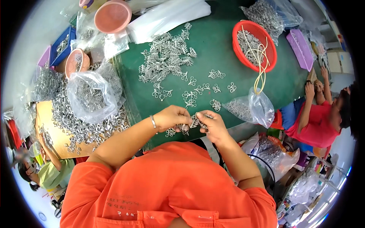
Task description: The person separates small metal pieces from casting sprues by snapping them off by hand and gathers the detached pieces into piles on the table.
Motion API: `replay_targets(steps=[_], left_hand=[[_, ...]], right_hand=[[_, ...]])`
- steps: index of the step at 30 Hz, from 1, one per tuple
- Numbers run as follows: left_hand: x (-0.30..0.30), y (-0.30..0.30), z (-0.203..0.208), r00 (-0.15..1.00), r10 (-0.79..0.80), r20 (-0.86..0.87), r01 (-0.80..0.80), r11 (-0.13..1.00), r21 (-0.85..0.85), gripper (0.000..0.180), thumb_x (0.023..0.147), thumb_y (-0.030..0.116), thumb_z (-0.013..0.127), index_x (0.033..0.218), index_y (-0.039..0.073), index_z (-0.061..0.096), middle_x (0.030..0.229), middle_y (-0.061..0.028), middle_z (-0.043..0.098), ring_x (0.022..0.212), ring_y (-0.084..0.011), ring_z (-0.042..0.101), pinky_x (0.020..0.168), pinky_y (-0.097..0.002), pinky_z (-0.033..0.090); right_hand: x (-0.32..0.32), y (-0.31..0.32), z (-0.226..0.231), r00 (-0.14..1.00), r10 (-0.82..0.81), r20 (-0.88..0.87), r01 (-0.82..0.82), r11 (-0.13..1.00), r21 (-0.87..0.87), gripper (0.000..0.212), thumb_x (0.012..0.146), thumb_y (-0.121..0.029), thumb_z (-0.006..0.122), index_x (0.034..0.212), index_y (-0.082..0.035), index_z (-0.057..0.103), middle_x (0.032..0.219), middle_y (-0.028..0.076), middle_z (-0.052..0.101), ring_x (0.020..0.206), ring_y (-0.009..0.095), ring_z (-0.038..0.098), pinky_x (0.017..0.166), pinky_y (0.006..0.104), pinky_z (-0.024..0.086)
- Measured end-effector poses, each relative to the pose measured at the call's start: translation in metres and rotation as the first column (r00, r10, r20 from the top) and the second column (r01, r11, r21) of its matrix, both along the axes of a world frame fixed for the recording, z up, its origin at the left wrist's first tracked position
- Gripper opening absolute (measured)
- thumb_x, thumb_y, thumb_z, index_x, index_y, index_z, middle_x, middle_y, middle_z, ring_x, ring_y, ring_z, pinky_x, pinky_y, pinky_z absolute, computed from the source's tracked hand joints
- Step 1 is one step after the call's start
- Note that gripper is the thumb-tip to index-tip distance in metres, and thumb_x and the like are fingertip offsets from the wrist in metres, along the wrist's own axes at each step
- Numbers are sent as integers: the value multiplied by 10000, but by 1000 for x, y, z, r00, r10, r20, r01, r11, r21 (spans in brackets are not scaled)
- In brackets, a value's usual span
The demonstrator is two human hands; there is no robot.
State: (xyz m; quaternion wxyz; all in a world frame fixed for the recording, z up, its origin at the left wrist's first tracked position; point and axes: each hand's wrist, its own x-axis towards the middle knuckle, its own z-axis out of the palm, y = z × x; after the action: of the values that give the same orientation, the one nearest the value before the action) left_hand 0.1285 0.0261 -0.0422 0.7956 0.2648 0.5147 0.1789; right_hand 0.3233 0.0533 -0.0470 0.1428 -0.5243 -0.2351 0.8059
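Observation:
At the near edge of the green table, my left hand (pixel 172 118) and my right hand (pixel 215 126) are close together, fingers closed. Between them they grip a small branched grey metal piece (pixel 194 121), its details partly hidden by my fingers. A few more metal pieces (pixel 171 132) hang or lie just below my left fingers. Ahead of my hands, loose branched metal pieces with ring ends (pixel 191 94) are scattered on the table. Farther off lies a big pile of the same kind of pieces (pixel 163 57). One small cluster (pixel 215 105) sits just beyond my right hand.
A red basket (pixel 236 49) holds metal pieces and a cream cord. Clear bags (pixel 262 108) of parts stand right, another bag (pixel 81 81) left, amid many metal rings (pixel 83 129). White plastic sheets (pixel 171 17) lie at the back. Other people (pixel 315 121) sit at both sides.

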Motion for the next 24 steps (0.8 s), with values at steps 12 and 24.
replay_targets(steps=[12, 24], left_hand=[[5, 5, 18, 978, 64, -198, -25, 981, 195, 178, 710, 80, 659, 856, -22, 672, 683, -53, 618, 592, -90, 552, 525, -227, 463], [-3, 8, 36, 951, -226, -210, 297, 856, 424, 158, 721, 96, 646, 861, 29, 671, 728, -68, 638, 616, -146, 609, 530, -254, 489]], right_hand=[[10, 11, 13, 985, 168, -51, -132, 902, 411, 89, 781, -32, 641, 868, -10, 636, 865, 31, 586, 659, 69, 517, 500, 184, 375], [10, 16, 42, 899, 393, 193, -338, 343, 876, 120, 732, -11, 666, 849, -38, 661, 877, 67, 561, 750, 166, 560, 652, 269, 463]])
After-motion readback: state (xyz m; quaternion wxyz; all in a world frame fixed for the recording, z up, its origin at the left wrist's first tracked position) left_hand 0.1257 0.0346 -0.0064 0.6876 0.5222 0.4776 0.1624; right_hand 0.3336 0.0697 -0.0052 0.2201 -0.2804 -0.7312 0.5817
